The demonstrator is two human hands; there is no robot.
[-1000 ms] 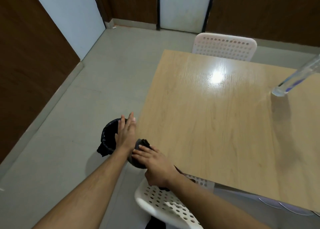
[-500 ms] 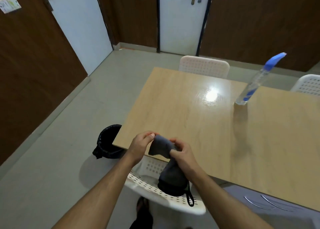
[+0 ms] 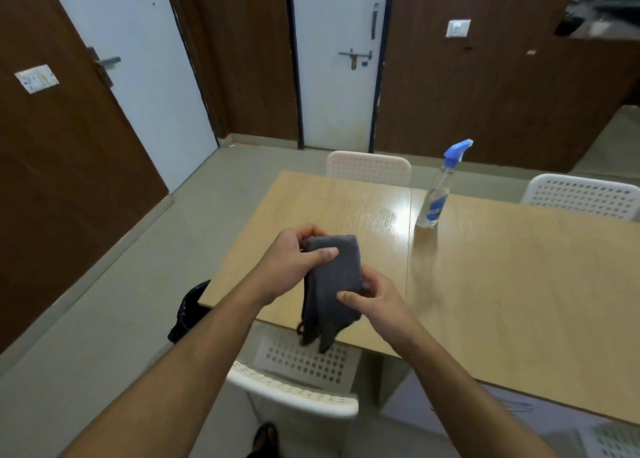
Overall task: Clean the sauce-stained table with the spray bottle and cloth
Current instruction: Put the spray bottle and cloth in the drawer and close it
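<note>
A dark grey cloth (image 3: 334,281) hangs folded above the near left corner of the light wooden table (image 3: 502,284). My left hand (image 3: 294,262) pinches its top left corner, thumb on the front. My right hand (image 3: 372,296) grips its right edge lower down. A clear spray bottle (image 3: 437,194) with a blue trigger head stands upright on the table, further back and to the right of my hands. No sauce stain shows on the tabletop; a bright light reflection lies near the bottle.
A white perforated chair (image 3: 301,378) stands below my hands at the table's near edge. Two more white chairs (image 3: 369,168) (image 3: 585,194) stand at the far side. A black bin (image 3: 190,310) sits on the floor left of the table. Doors line the back wall.
Both hands have lifted the cloth from beside the bin up over the table corner and spread it flatter. The camera has tilted up, bringing the whole bottle and the doors into view.
</note>
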